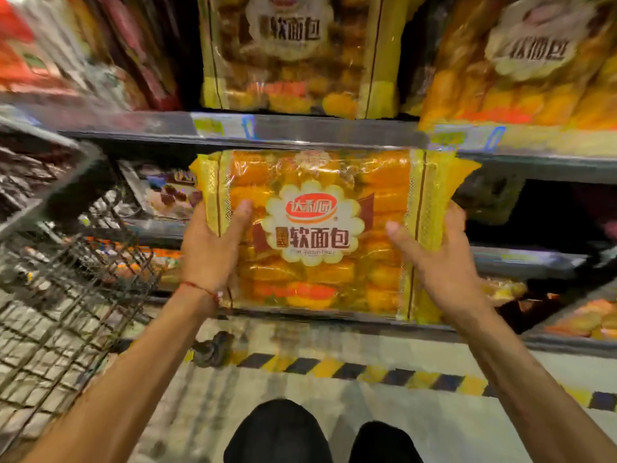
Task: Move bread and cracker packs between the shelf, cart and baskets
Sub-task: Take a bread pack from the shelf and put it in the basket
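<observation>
Shelf (pixel 300 128): 12 o'clock, holds matching packs (pixel 300 55).
Cart (pixel 66 279): 9 o'clock.
Bread pack (pixel 314 228): centre, upright before the shelf.
Hands: left hand (pixel 213 248) and right hand (pixel 444 262) clamp its sides.
Risk: slick wrapper may slip; squeezing could crush bread.

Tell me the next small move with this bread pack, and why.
Probably swing the bread pack left toward the wire cart. The left hand and right hand grip its side edges, holding it in front of the shelf, and the cart stands just left. Shelving it is also possible.
</observation>
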### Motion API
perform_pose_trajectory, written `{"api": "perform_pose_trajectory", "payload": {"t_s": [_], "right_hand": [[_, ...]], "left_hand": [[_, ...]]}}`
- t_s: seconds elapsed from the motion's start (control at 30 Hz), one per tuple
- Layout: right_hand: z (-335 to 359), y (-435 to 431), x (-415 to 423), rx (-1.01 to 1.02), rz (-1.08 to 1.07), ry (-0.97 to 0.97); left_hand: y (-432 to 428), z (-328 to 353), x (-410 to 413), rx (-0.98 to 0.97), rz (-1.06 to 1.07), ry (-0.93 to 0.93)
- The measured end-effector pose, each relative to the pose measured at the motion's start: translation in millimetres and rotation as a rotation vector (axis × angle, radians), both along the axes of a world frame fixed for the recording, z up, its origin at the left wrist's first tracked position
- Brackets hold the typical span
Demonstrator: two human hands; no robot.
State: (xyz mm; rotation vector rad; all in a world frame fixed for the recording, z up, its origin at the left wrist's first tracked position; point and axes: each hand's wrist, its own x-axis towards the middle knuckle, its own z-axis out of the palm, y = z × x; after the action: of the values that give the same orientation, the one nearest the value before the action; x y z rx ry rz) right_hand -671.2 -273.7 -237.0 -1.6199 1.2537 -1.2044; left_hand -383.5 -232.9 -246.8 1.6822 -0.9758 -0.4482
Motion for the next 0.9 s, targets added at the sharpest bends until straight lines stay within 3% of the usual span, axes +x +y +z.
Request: {"api": "perform_pose_trajectory", "payload": {"t_s": [0.17,0.37,0.57,0.7,0.9], "right_hand": [[-10.0,3.2,0.6,-0.069,-0.023,0.023],[25.7,14.5,4.3,-0.046,-0.078,-0.232],[89.3,23.0,10.5,-0.097,-0.120,-0.295],[124.5,23.6,18.1,-0.136,-0.230,-0.291],[155.6,16.8,29.4,-0.133,-0.218,-0.394]], "left_hand": [[6.8,-0.5,-0.4,-0.111,-0.035,0.025],[16.0,31.3,-3.0,-0.155,-0.072,0.031],[18.9,86.1,-11.4,-0.317,-0.009,0.317],[19.8,114.9,-12.7,-0.380,-0.003,0.387],[13.1,148.2,-9.0,-0.381,-0.005,0.445]]}}
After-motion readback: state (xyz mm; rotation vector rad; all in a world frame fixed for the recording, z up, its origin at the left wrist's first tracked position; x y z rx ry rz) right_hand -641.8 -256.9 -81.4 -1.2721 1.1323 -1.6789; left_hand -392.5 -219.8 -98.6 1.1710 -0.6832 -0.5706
